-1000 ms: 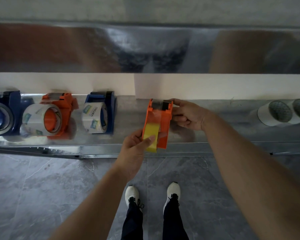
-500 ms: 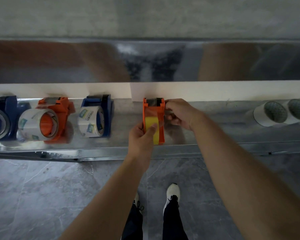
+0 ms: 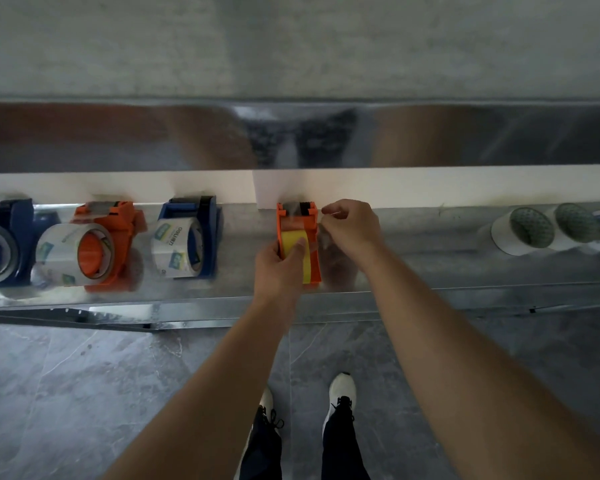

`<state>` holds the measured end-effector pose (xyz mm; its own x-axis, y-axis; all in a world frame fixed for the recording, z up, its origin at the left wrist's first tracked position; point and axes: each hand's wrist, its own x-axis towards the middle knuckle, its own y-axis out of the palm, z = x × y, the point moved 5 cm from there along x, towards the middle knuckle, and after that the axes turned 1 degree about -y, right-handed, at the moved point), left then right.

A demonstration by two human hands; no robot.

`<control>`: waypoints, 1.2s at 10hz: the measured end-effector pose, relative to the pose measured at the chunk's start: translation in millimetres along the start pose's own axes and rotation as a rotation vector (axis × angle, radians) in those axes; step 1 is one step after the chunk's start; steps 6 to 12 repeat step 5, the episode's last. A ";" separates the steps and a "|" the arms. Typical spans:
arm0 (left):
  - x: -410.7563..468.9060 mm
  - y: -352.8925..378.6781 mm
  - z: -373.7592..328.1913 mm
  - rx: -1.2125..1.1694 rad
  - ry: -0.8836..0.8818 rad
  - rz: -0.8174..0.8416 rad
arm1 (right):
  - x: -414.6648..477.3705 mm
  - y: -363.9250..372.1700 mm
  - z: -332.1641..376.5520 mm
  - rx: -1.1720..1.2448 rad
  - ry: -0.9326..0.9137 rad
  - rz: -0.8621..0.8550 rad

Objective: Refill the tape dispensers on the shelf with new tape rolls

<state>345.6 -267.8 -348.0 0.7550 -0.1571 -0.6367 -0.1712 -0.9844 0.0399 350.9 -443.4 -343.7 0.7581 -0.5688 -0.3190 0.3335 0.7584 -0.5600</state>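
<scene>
An orange tape dispenser stands on the metal shelf, its cutter end toward the white back wall. A yellow tape roll sits in it. My left hand grips the dispenser's near end, thumb pressed on the yellow roll. My right hand is at the dispenser's right side near the cutter, fingers pinched on what looks like a clear strip of tape. Three more dispensers stand to the left: a blue one with a clear printed roll, an orange one with a clear roll, and a blue one at the frame edge.
White tape rolls lie on their sides at the shelf's right end. A shiny metal panel runs above the white back wall. Below the shelf edge is grey stone floor with my two feet in white shoes.
The orange dispenser went from tilted and lifted to standing straight on the shelf near the back wall. My left hand slid further over the yellow roll; my right hand moved up by the cutter.
</scene>
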 end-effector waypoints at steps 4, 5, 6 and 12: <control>-17.9 -27.5 -45.4 0.269 0.079 -0.034 | -42.2 -4.6 11.5 0.069 -0.048 -0.041; -36.2 -36.0 -61.7 0.305 0.164 -0.039 | -56.8 -8.6 22.2 0.080 -0.082 -0.111; -36.2 -36.0 -61.7 0.305 0.164 -0.039 | -56.8 -8.6 22.2 0.080 -0.082 -0.111; -36.2 -36.0 -61.7 0.305 0.164 -0.039 | -56.8 -8.6 22.2 0.080 -0.082 -0.111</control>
